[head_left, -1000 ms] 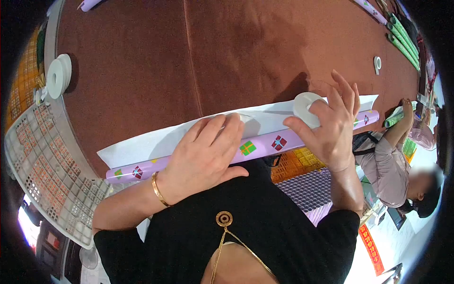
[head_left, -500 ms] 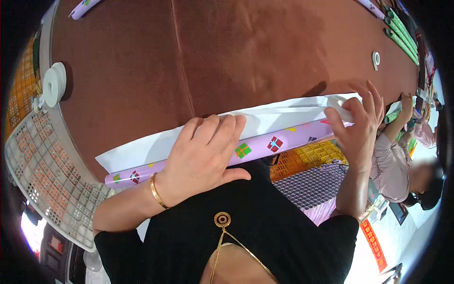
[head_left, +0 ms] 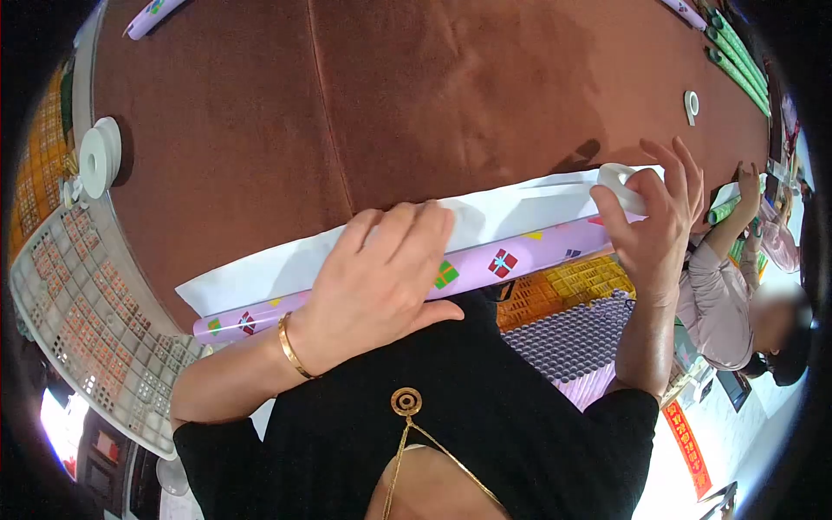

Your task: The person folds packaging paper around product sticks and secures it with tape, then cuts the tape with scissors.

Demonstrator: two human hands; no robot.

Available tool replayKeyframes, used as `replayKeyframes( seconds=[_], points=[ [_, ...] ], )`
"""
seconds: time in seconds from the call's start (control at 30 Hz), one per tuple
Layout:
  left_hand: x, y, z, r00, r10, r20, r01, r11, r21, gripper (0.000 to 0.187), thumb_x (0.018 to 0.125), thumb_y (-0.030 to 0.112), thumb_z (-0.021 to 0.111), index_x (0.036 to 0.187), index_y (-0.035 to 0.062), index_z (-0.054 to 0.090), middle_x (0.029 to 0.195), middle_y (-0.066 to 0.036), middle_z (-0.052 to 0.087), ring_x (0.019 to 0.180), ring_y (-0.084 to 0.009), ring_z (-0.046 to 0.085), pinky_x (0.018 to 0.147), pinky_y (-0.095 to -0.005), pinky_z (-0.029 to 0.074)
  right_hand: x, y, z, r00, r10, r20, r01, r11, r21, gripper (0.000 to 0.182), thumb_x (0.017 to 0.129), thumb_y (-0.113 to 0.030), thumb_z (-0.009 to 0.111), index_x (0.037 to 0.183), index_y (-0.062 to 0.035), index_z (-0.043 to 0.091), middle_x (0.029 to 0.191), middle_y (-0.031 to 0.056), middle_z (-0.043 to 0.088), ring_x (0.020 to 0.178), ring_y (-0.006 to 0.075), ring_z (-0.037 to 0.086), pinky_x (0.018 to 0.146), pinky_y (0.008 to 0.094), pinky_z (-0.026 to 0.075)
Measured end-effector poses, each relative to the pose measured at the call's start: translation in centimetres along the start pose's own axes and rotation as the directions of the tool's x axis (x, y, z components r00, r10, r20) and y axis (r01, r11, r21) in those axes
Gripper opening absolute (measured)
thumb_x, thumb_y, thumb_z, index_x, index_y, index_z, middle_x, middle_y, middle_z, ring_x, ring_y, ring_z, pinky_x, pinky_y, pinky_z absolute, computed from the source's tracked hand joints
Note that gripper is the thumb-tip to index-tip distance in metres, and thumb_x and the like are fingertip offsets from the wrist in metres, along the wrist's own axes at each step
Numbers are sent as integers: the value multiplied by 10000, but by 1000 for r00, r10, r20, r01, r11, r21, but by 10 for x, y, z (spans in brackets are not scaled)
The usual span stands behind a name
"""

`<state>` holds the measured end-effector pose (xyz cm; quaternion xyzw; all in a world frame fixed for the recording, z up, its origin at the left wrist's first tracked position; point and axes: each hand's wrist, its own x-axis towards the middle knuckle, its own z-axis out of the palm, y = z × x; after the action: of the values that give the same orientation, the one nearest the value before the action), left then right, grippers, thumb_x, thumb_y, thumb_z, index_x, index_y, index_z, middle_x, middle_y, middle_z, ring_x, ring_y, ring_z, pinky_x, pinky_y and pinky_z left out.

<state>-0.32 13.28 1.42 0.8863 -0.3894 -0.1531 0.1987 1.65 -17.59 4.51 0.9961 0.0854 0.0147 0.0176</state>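
Note:
A lilac roll of wrapping paper (head_left: pixel 472 266) with colourful gift prints lies along the near table edge. Its loose flap shows a white underside (head_left: pixel 260 276). My left hand (head_left: pixel 381 277), with a gold bracelet on its wrist, rests on the roll and flap, fingers stretched over the white side and thumb out to the side. Toward the roll's right end, my right hand (head_left: pixel 654 217) grips a roll of white tape (head_left: pixel 617 185) between thumb and fingers, above the flap; its other fingers are raised.
Brown cloth covers the table (head_left: pixel 217 130). A large white tape roll (head_left: pixel 97 158) sits at left, a smaller one (head_left: pixel 691 106) at right. Green rolls (head_left: pixel 737 61) lie far right. A white plastic crate (head_left: pixel 95 321) stands left; a co-worker (head_left: pixel 715 303) works at right.
The tape roll in my right hand has tilted and shows more of its ring. The long crease in the flap near it looks flatter. My left hand has shifted only slightly.

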Motion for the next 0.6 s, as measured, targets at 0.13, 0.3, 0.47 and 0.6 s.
replayKeyframes(
  seconds=[0.13,0.3,0.47,0.6],
  points=[
    [4,1,5,995,93,23,-93,996,1,876,691,527,743,1349,-16,544,1422,-152,496,1235,-292,513,1020,-422,413,1,4,-1,1000,-3,-8,3,1000,17,356,730,-368,826,767,-43,687,1240,119,635,1337,388,440,1085,588,295],
    [-9,-4,5,994,97,44,-99,995,32,878,673,513,755,1349,-11,557,1477,-156,465,1283,-288,497,1046,-413,405,-4,-1,-6,999,-16,27,15,998,65,320,733,-292,818,782,-39,629,1292,116,606,1346,386,426,1097,525,297],
    [-10,-3,0,994,96,53,-100,992,71,844,715,611,692,1291,0,607,1431,-151,503,1288,-259,492,1038,-384,423,-6,-4,-3,998,-41,57,37,997,69,404,734,-395,830,784,-43,639,1294,122,603,1353,393,416,1100,553,281],
    [-3,-3,2,991,128,25,-129,991,37,857,717,631,675,1275,-17,612,1413,-165,515,1267,-272,508,1038,-398,433,-5,-4,-3,997,-36,64,32,997,68,405,739,-410,827,792,-48,654,1295,121,603,1358,393,413,1106,552,276]
  ],
)
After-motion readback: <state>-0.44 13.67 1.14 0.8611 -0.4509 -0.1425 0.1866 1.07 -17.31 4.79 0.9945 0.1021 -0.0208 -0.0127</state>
